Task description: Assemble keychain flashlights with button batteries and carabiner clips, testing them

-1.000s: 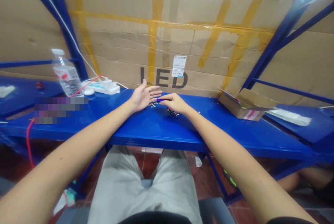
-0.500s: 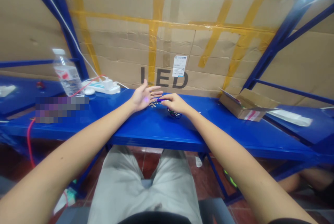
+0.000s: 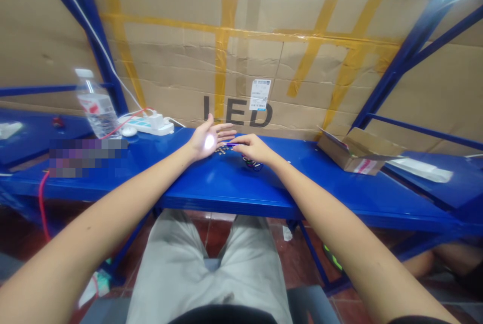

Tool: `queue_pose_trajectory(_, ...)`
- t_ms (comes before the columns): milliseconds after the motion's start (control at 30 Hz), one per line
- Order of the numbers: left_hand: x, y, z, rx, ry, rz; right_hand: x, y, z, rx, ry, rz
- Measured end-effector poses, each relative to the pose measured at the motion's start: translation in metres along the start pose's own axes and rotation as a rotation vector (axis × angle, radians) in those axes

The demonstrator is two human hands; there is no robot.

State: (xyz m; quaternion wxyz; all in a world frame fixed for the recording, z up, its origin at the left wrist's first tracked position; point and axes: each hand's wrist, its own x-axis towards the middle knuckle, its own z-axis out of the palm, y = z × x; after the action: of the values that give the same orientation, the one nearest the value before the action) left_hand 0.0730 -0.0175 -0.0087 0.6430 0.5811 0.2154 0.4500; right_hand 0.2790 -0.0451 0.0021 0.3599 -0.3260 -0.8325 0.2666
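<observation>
My left hand [image 3: 204,138] is held palm up above the blue table [image 3: 222,183], fingers stretched out and holding nothing. A bright white spot of light falls on its palm. In my right hand [image 3: 255,148] is a slim purple flashlight [image 3: 231,144], pinched by the fingers and pointing left at that palm. Several small metallic pieces [image 3: 222,150] lie on the table between the two hands. Beneath my right hand is a bunch of dark, shiny thin items [image 3: 252,164], partly hidden, whose kind I cannot make out.
An opened cardboard box [image 3: 354,155] stands on the right. To the left are a water bottle [image 3: 98,110], a white power strip [image 3: 147,125] with cables and a blurred-out item [image 3: 86,158]. A large cardboard sheet [image 3: 181,72] closes off the back between blue metal posts.
The light on my left palm has turned from a faint purple spot to a bright white one. Both hands stay in nearly the same place.
</observation>
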Motion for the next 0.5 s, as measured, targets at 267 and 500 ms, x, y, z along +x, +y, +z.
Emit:
queue_pose_trajectory(267, -0.0014, 0.0010, 0.0016, 0.024, -0.018, 0.007, -0.0019, -0.0006, 0.0002, 0.117, -0.047, 0.113)
queue_pose_trajectory(500, -0.0013, 0.0018, 0.0003, 0.014, -0.028, -0.016, -0.0020, 0.0001, 0.0004, 0.116, -0.071, 0.122)
